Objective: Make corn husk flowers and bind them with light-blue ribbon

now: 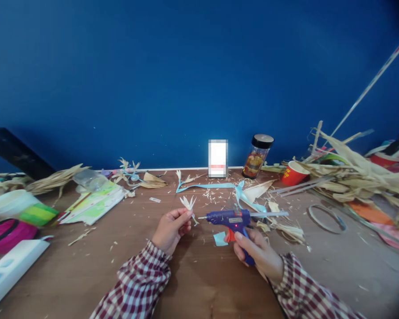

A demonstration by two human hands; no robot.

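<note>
Over the surface (199, 277), the left hand (173, 227) pinches one flower (187, 203), the right hand (260, 253) grips one glue gun (224, 218); one jar (254, 161) stands by the far edge.

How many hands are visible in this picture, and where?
2: the left hand, left of centre, pinches a pale flower-like piece; the right hand, right of centre, grips a blue glue gun.

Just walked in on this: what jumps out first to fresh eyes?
A blue glue gun catches the eye first, below centre, gripped in the right hand, its nozzle pointing toward the pale flower-like piece pinched in the left hand. Behind, a vivid blue wall fills the picture's upper half. At right, a red cup sits beside a heap of dried husks.
</note>
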